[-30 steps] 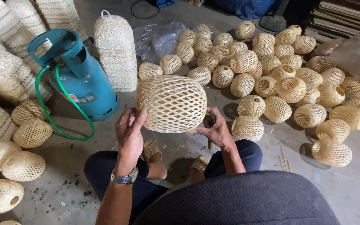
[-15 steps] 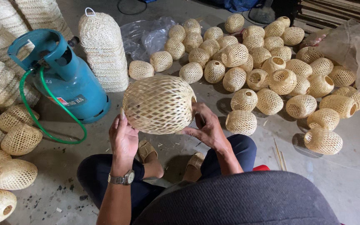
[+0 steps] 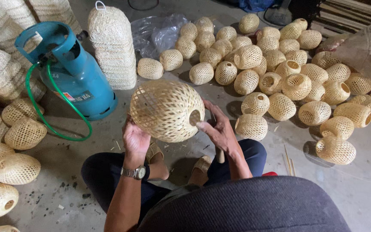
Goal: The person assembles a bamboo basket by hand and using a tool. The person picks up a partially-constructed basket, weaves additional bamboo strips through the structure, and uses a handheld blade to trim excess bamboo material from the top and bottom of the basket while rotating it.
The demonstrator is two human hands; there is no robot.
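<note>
— Where was the shade point(image 3: 166, 111) at that moment?

— Up off the floor point(image 3: 357, 189), in front of the seated person's knees, between both hands. The gas bottle point(image 3: 76, 77) stood well apart on the left. The heap of small shades point(image 3: 280, 64) lay beyond it on the right.

— And the hands?

— The left hand point(image 3: 135, 139), the one with the watch point(image 3: 136, 172), cupped the shade's lower left side, its fingers curled against the weave. The right hand point(image 3: 217, 129) gripped the other end, its thumb on the rim of the small hole point(image 3: 195, 117). Whether any fingers went inside the hole could not be told.

— What step did that look like?

— Most likely a check of the weave round that hole, with the shade held up for a look. That was a judgement from the grip alone, and neither hand held a tool.

— What would a further move have called for?

— A steady cup from the left hand, so that the right could shift along the rim. The touch would have had to be light, since the open weave looked easy to dent.

— Which way did it point?

— The long axis ran roughly across the person, left to right. The hole end pointed right and sat a little lower than the other end. The wider end faced up and left, mostly out of sight.
</note>
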